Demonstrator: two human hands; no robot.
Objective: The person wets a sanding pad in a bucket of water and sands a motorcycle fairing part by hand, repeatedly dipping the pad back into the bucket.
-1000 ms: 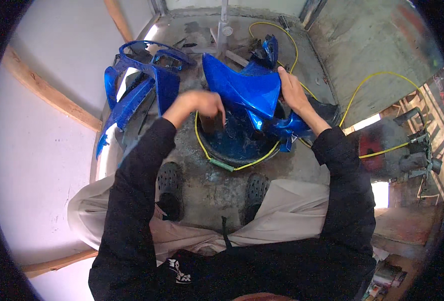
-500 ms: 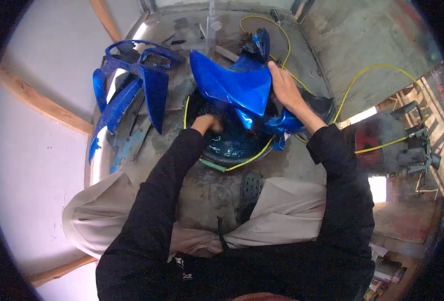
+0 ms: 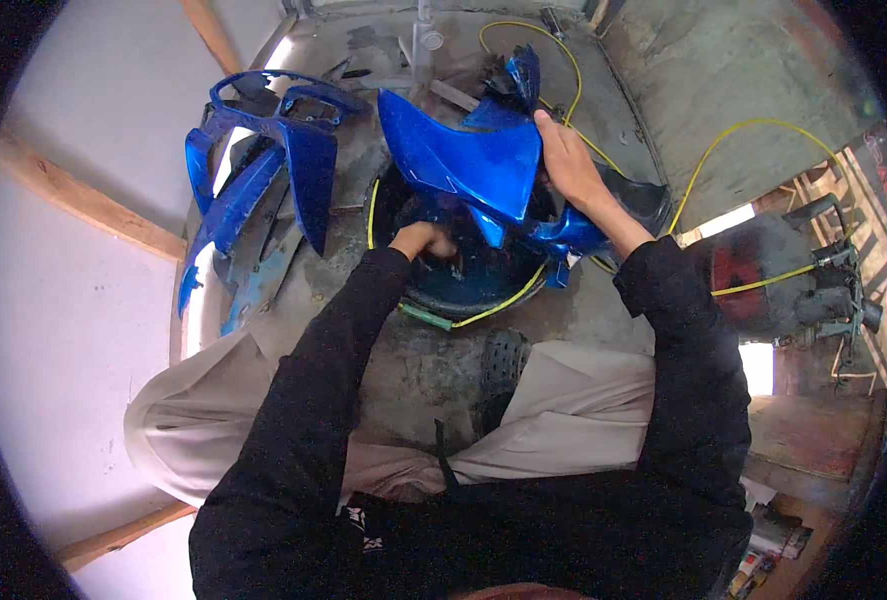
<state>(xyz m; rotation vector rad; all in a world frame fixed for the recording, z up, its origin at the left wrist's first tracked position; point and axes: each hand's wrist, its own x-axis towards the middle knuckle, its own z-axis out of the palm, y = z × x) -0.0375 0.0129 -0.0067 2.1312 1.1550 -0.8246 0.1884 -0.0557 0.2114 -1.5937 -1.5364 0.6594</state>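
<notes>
My right hand (image 3: 570,165) grips the right edge of a glossy blue plastic fairing panel (image 3: 463,155), thumb side along the rim, and holds it tilted over a round dark basin of water (image 3: 433,298). Over the water, below the panel, my left hand (image 3: 426,240) is closed with its fingers curled. What it holds, if anything, is hidden and slightly blurred. The panel's pointed lower tab hangs above the basin. A yellow-and-green handle (image 3: 428,318) lies along the basin's near rim.
Another blue fairing (image 3: 308,180) with several arms lies at left. More blue pieces (image 3: 523,75) sit behind the panel. A yellow hose (image 3: 575,75) runs across the floor towards a grey-and-red compressor tank (image 3: 748,275) at right. A thin post (image 3: 423,60) stands at the back.
My left hand has shifted slightly right and its fingers show more sharply. The water is less lit by reflections. The panel and my right hand sit slightly higher in the picture.
</notes>
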